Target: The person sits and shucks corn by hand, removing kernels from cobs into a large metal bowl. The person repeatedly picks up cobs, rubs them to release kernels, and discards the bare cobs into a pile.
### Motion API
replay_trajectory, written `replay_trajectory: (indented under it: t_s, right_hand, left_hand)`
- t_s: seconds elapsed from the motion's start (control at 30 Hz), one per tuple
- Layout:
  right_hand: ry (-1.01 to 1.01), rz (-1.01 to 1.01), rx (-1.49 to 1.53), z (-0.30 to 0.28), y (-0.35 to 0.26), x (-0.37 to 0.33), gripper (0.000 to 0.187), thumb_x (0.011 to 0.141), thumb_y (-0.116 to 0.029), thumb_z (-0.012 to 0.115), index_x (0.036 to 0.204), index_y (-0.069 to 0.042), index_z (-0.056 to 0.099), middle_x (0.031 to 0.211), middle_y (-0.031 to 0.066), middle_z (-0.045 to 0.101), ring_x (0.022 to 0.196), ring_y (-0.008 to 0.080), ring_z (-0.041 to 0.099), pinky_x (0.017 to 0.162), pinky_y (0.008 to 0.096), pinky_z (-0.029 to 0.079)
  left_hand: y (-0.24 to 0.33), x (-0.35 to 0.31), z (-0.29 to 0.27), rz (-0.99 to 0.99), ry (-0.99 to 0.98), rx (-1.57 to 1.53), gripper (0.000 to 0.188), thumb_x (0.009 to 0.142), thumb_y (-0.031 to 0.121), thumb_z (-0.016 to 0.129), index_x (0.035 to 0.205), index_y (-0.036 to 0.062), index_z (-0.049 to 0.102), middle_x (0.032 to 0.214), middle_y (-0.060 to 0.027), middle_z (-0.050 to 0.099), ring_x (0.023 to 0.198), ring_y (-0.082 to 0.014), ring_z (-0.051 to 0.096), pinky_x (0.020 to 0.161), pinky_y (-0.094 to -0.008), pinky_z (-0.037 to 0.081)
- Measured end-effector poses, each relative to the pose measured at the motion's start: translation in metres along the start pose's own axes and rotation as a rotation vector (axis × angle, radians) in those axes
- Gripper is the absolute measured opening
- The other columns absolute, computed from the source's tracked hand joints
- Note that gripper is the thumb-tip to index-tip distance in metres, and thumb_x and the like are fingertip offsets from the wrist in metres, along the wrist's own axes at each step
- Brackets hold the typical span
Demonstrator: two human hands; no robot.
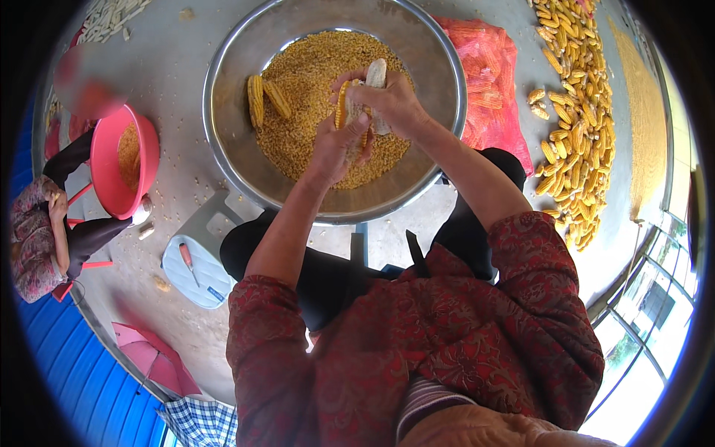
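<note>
Over a wide steel basin point(222, 112) both my hands meet, fingers closed. My left hand point(329, 153) grips a partly shelled corn cob point(342, 108) that still has rows of yellow kernels along one side. In my right hand point(401, 110) is a bare white cob point(377, 73), its upper end sticking out above the fingers and pressed against the other cob. Loose yellow kernels point(313, 59) cover the bottom of the basin. On them, at the left side, lie two whole ears of corn point(256, 100). My fingers partly hide both cobs.
Right of the basin stand a red mesh sack point(488, 74) of corn and a long heap of ears point(577, 149). At left, another person point(45, 238) sits by a pink basin point(149, 156). A red-handled pointed tool point(185, 257) lies on a low stool point(201, 287); a pink umbrella point(153, 357) is behind it.
</note>
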State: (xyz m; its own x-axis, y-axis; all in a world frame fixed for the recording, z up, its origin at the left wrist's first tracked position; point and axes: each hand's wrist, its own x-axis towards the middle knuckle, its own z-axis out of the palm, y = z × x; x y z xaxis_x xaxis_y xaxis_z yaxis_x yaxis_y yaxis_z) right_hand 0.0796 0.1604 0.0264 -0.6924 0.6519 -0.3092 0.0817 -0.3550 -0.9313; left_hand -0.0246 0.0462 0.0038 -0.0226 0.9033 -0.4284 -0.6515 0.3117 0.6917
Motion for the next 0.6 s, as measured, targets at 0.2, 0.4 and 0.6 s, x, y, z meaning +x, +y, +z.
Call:
replay_trajectory:
  t_s: [0.2,0.4,0.6]
  right_hand:
    - [-0.012,0.167,0.391,-0.01,0.01,0.01,0.028,0.082,-0.013,0.057,0.105,0.003,0.062,0.098,0.014,0.066,0.085,0.0195,0.065,0.076,0.032,0.054]
    - [-0.305,0.18,0.499,-0.011,-0.005,0.001,0.046,0.083,-0.016,0.06,0.125,0.0,0.051,0.113,0.0136,0.061,0.106,0.0216,0.059,0.092,0.0331,0.05]
    - [-0.208,0.228,0.42,-0.009,-0.004,-0.001,0.045,0.082,-0.011,0.062,0.125,-0.001,0.05,0.106,0.0117,0.062,0.1,0.0207,0.061,0.089,0.0347,0.052]
  left_hand:
    - [0.005,-0.001,0.014,0.026,0.07,0.11,0.047,0.089,0.05,0.054,0.093,0.004,0.053,0.07,-0.0076,0.058,0.047,-0.0134,0.051,0.039,-0.0246,0.038]
    - [0.009,-0.001,-0.007,-0.143,-0.301,-0.35,0.072,0.087,0.072,0.025,0.095,0.0056,0.052,0.063,-0.0076,0.053,0.04,-0.0118,0.044,0.035,-0.0235,0.033]
    - [0.016,0.001,0.008,0.021,-0.118,-0.193,0.073,0.087,0.072,0.026,0.102,0.0052,0.051,0.065,-0.0067,0.054,0.046,-0.0131,0.052,0.038,-0.0236,0.04]
